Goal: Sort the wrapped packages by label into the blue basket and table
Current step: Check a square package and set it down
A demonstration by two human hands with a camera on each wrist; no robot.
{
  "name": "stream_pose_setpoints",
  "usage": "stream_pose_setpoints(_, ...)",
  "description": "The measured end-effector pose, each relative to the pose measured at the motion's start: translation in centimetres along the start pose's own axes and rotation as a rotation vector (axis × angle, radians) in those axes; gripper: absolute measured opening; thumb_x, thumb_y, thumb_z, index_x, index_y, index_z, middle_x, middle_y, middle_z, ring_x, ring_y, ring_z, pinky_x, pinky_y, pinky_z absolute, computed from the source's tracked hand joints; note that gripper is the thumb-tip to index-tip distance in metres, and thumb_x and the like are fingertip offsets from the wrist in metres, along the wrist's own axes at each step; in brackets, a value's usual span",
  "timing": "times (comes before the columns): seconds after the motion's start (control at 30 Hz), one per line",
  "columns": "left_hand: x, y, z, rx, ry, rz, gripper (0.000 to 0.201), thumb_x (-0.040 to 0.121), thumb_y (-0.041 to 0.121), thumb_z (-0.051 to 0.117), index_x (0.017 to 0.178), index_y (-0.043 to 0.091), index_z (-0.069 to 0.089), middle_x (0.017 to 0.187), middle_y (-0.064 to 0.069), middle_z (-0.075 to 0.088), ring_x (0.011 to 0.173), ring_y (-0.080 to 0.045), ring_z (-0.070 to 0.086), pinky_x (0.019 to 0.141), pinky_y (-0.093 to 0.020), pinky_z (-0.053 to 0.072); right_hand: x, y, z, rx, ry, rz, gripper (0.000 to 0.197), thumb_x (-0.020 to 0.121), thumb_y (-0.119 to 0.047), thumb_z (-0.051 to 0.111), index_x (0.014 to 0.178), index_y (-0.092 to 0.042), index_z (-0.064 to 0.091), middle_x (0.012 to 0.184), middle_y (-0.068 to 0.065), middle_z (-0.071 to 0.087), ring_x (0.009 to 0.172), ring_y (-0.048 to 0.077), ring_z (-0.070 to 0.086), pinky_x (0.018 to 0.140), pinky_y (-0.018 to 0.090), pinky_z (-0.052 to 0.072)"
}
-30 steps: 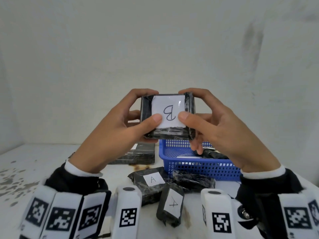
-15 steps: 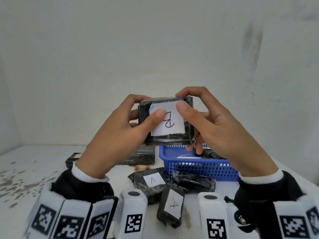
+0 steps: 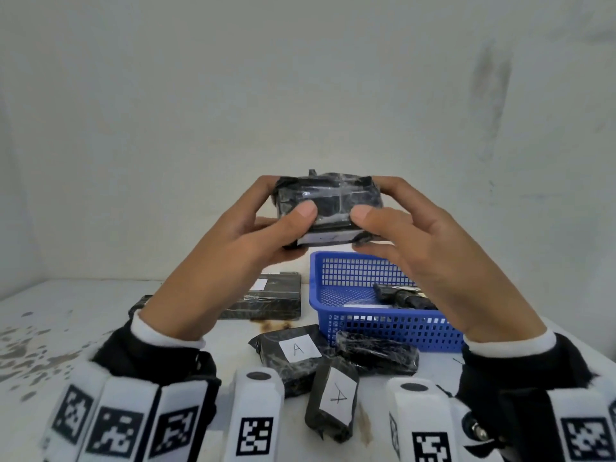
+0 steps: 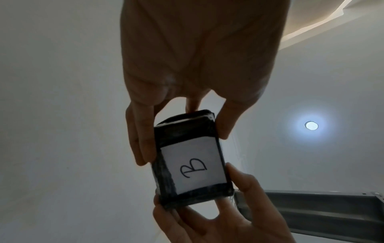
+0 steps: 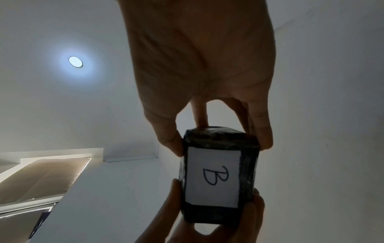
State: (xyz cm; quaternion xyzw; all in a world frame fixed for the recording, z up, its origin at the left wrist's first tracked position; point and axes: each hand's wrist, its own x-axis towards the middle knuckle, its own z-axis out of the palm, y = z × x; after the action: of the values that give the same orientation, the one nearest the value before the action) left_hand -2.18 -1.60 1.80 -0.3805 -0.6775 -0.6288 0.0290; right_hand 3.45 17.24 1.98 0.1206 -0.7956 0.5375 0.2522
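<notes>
Both hands hold a black wrapped package (image 3: 328, 208) up in the air above the table. My left hand (image 3: 253, 228) grips its left end and my right hand (image 3: 396, 228) its right end, thumbs on the near face. Its white label now faces down; only the label's edge shows in the head view. Both wrist views show the package (image 4: 189, 157) (image 5: 218, 174) from below, with the label reading B. The blue basket (image 3: 383, 325) stands just below and to the right, with a black package (image 3: 403, 295) inside.
On the white table (image 3: 66, 321) lie two packages labelled A (image 3: 293, 353) (image 3: 333, 395), an unlabelled-side black package (image 3: 376, 356) against the basket front, and flat black packages (image 3: 266, 296) behind. A wall rises close behind the table.
The held package has tipped forward, so the B label that faced me now points down toward the table. Both hands kept their hold and sit slightly lower.
</notes>
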Motion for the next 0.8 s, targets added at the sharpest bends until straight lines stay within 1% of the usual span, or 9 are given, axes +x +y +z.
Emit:
stream_pose_setpoints(0.1,0.13,-0.49,-0.3,-0.01,0.059,-0.015,0.069,0.064,0.056,0.072,0.126,0.031,0.056,0.118,-0.007,0.069,0.104,-0.02,0.07,0.101,-0.041,0.048,-0.16,-0.09,0.18,-0.058,-0.036,-0.008,0.043,0.077,-0.066,0.07,0.114,-0.044,0.065,0.108,-0.004,0.075,0.1,0.017,0.072,0.1,0.042,0.053)
stream_pose_setpoints(0.17,0.24,-0.77,-0.42,-0.012,0.072,-0.038,0.084,0.058,0.059,0.073,0.132,0.026,0.053,0.121,-0.004,0.068,0.105,-0.019,0.069,0.102,-0.043,0.046,-0.34,-0.23,0.18,-0.063,-0.06,-0.018,0.048,0.07,-0.063,0.066,0.114,-0.045,0.065,0.11,-0.007,0.073,0.089,0.017,0.075,0.088,0.038,0.059)
stream_pose_setpoints(0.27,0.29,-0.73,-0.56,0.012,0.046,-0.038,0.079,0.06,0.058,0.072,0.128,0.019,0.06,0.121,0.0,0.069,0.112,-0.019,0.066,0.101,-0.04,0.048,-0.55,-0.48,0.19,-0.062,-0.076,-0.029,0.05,0.07,-0.058,0.067,0.117,-0.041,0.064,0.11,-0.008,0.071,0.073,0.014,0.074,0.069,0.028,0.058)
stream_pose_setpoints(0.4,0.06,-0.57,-0.55,0.072,0.054,-0.022,0.071,0.061,0.062,0.069,0.121,0.025,0.063,0.119,0.006,0.069,0.108,-0.016,0.068,0.101,-0.042,0.047,-0.63,-0.52,0.25,-0.061,-0.063,-0.036,0.05,0.067,-0.06,0.066,0.114,-0.041,0.067,0.104,-0.006,0.072,0.065,0.008,0.066,0.069,0.022,0.057)
stream_pose_setpoints(0.47,-0.11,-0.48,-0.36,0.095,0.072,-0.024,0.07,0.06,0.064,0.067,0.121,0.029,0.062,0.118,0.009,0.069,0.103,-0.012,0.069,0.095,-0.04,0.051,-0.64,-0.45,0.23,-0.054,-0.053,-0.037,0.05,0.066,-0.062,0.066,0.112,-0.042,0.067,0.102,-0.007,0.072,0.067,0.009,0.067,0.068,0.021,0.056)
stream_pose_setpoints(0.53,-0.19,-0.28,-0.09,0.103,0.071,-0.033,0.07,0.061,0.065,0.069,0.121,0.03,0.061,0.116,0.008,0.069,0.098,-0.013,0.071,0.079,-0.033,0.057,-0.66,-0.35,0.13,-0.045,-0.056,-0.038,0.049,0.066,-0.06,0.068,0.111,-0.043,0.067,0.105,-0.01,0.071,0.067,0.011,0.065,0.068,0.021,0.056)
stream_pose_setpoints(0.63,-0.19,-0.07,0.04,0.078,0.065,-0.04,0.062,0.072,0.051,0.078,0.126,0.029,0.057,0.116,0.002,0.068,0.081,-0.02,0.073,0.062,-0.028,0.054,-0.73,-0.27,0.12,-0.033,-0.081,-0.035,0.049,0.065,-0.055,0.072,0.113,-0.047,0.065,0.109,-0.017,0.069,0.063,0.01,0.064,0.064,0.023,0.054)
stream_pose_setpoints(0.7,-0.15,-0.15,-0.22,0.072,0.081,-0.033,0.068,0.069,0.045,0.08,0.13,0.033,0.053,0.117,0.0,0.068,0.078,-0.02,0.073,0.069,-0.032,0.057,-0.76,-0.3,0.21,-0.013,-0.094,-0.043,0.052,0.066,-0.051,0.074,0.117,-0.047,0.063,0.109,-0.021,0.069,0.063,0.011,0.065,0.065,0.024,0.053)
stream_pose_setpoints(0.8,-0.11,-0.27,-0.65,0.07,0.07,-0.018,0.073,0.066,0.042,0.075,0.134,0.042,0.047,0.116,-0.002,0.069,0.088,-0.019,0.074,0.089,-0.044,0.055,-0.71,-0.46,0.21,0.031,-0.086,-0.047,0.056,0.067,-0.056,0.07,0.121,-0.048,0.06,0.111,-0.017,0.069,0.068,0.016,0.068,0.069,0.028,0.054)
